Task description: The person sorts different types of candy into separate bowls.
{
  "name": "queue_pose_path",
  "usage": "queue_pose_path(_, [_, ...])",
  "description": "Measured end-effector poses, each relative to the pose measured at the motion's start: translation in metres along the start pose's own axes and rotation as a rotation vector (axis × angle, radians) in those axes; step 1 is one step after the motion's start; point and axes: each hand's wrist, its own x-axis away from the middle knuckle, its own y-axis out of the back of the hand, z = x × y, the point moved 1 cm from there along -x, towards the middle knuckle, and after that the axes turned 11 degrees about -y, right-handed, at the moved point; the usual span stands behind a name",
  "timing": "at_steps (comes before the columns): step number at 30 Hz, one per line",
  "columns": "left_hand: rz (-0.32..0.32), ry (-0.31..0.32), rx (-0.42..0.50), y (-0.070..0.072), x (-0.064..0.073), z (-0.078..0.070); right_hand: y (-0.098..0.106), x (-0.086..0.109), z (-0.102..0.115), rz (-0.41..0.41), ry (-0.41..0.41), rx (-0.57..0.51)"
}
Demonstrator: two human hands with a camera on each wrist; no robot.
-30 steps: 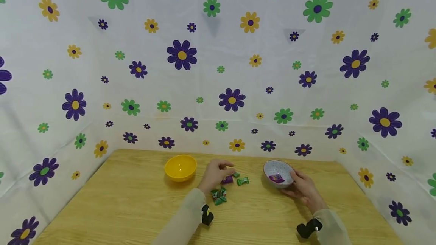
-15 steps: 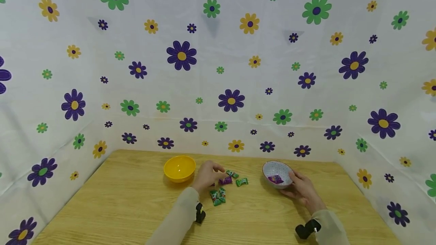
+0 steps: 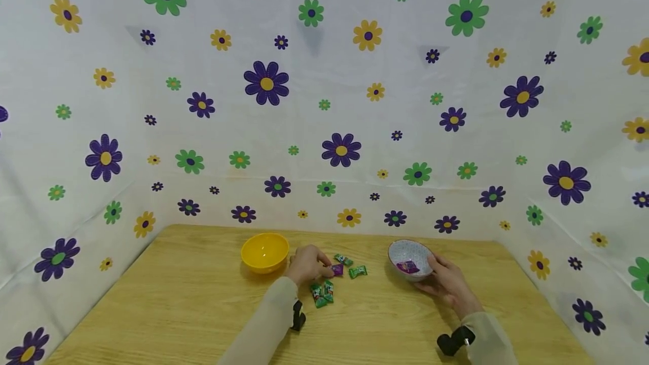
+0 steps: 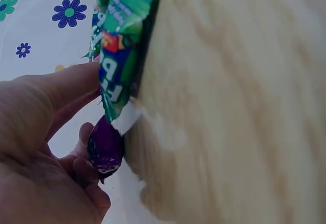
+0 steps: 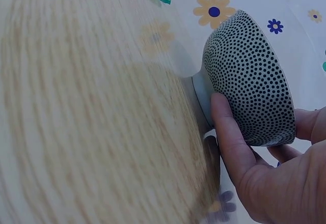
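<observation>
Your left hand (image 3: 306,265) covers the left end of a purple candy (image 3: 337,270), and in the left wrist view a green packet (image 4: 121,46) hides the tip of your thumb; the purple wrapper (image 4: 106,150) shows at your fingertips there, but you cannot tell whether it is the same piece. That grip is partly closed, fingers bent with a gap to the thumb, and whether it pinches anything cannot be made out. Your right hand (image 3: 448,283) holds the dotted bowl (image 3: 400,251) firmly by its right side, 1 digit at the rim and another along the foot; whether the whole foot meets the table (image 3: 192,303) is unclear. Purple wrapping (image 3: 407,266) lies inside it, the number of pieces hard to count. The yellow bowl (image 3: 265,253) stands near the table's far edge, left of its middle, just beside your left hand; the dotted bowl is near that edge too, toward the far right corner. Between them, 2 green candies (image 3: 358,271) lie right of the purple candy and 2 more (image 3: 318,295) nearer you. You have open wood toward the left edge and the near edge, which is cut off, and a narrower stretch beyond your right hand.
</observation>
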Motion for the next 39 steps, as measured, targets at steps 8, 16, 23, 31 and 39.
queue_pose_path(8, [0.048,-0.012,0.092,0.001,0.003,0.000,-0.002,0.000,0.002,-0.011,-0.004,0.003])
queue_pose_path(16, [0.040,-0.020,0.116,-0.001,0.001,-0.001,-0.002,-0.001,0.004,0.004,-0.013,-0.011])
queue_pose_path(23, [0.017,-0.029,0.195,-0.006,-0.001,0.000,-0.001,0.001,0.002,0.002,-0.008,-0.012])
queue_pose_path(31, [-0.100,-0.052,0.316,-0.013,-0.004,-0.015,0.002,-0.001,-0.002,0.021,0.006,-0.001])
queue_pose_path(39, [-0.140,-0.093,0.378,-0.027,-0.012,-0.037,0.002,-0.004,0.000,0.016,0.003,-0.022])
